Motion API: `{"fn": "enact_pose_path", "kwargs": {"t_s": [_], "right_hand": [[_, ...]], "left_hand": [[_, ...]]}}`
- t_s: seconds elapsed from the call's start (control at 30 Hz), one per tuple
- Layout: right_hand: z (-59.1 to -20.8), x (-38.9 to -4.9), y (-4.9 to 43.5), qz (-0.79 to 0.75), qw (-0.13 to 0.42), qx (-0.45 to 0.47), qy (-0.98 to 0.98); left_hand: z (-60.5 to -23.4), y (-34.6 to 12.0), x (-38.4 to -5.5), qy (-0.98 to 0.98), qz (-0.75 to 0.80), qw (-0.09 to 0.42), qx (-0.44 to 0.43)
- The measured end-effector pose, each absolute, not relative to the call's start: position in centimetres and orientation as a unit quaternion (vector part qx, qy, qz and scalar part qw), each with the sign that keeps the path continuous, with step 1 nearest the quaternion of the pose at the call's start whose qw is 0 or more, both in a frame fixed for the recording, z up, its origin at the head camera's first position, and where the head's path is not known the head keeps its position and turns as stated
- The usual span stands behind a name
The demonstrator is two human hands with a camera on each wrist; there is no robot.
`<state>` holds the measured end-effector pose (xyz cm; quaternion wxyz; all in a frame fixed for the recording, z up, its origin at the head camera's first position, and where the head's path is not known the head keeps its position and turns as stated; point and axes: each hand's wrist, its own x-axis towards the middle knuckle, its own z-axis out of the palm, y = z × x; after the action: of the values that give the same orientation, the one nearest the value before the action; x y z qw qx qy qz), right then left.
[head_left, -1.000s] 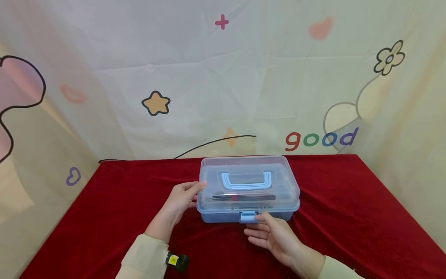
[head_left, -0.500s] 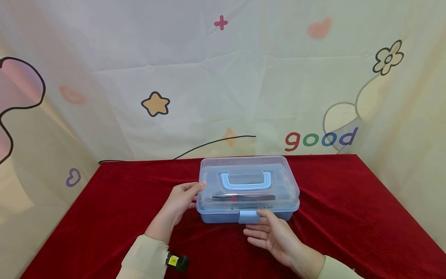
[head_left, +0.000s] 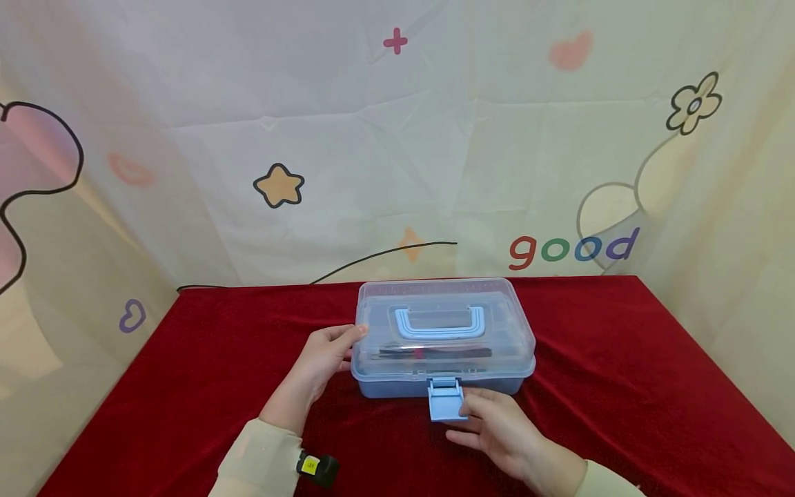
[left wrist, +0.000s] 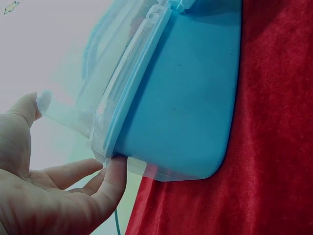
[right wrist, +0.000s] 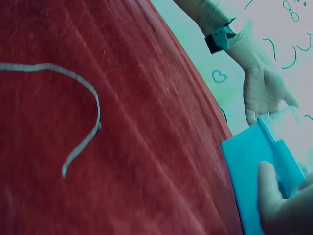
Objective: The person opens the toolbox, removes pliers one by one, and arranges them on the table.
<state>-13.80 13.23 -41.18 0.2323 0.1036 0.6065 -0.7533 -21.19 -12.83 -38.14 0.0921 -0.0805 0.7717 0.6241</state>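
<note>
A plastic storage box (head_left: 397, 388) with a blue base, a clear lid (head_left: 515, 324) and a blue carry handle (head_left: 441, 331) stands on the red cloth, its lid down. Dark, slim items (head_left: 459, 353) show blurrily through the lid. My left hand (head_left: 318, 359) grips the box's left end; in the left wrist view its thumb is on the lid and its fingers reach the rim. At the front, the blue latch (head_left: 446, 406) is swung outward and down. My right hand (head_left: 497, 428) pinches the latch's right edge, thumb on top, some fingers hidden below.
Red velvet cloth (head_left: 186, 386) covers the table. Behind it hangs a pale printed curtain (head_left: 348, 152), with more curtain at both sides. A black device (head_left: 318, 468) is strapped to my left wrist. A thin pale strip (right wrist: 93, 105) curves across the right wrist view.
The latch lay flat against the box front half a second ago and now sticks out and down. My right hand has moved slightly lower with it. The left hand has stayed in place.
</note>
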Motion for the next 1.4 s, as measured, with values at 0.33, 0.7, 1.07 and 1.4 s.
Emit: {"fn": "enact_pose_path", "kwargs": {"t_s": [0.33, 0.7, 1.07, 1.4], "right_hand": [[-41.2, -13.6, 14.7, -0.720, 0.238, 0.118, 0.641], [-40.5, -13.4, 15.4, -0.699, 0.210, 0.117, 0.673], [-39.0, -13.2, 15.9, -0.688, 0.181, 0.091, 0.697], [-37.9, -12.8, 16.2, -0.663, 0.133, 0.057, 0.735]], "left_hand": [[-38.2, -12.8, -21.3, 0.776, 0.619, 0.091, -0.082], [-38.2, -12.8, -21.3, 0.777, 0.618, 0.092, -0.079], [-38.0, -12.7, -21.4, 0.777, 0.618, 0.096, -0.080], [-37.9, -12.8, -20.8, 0.788, 0.606, 0.100, -0.053]]}}
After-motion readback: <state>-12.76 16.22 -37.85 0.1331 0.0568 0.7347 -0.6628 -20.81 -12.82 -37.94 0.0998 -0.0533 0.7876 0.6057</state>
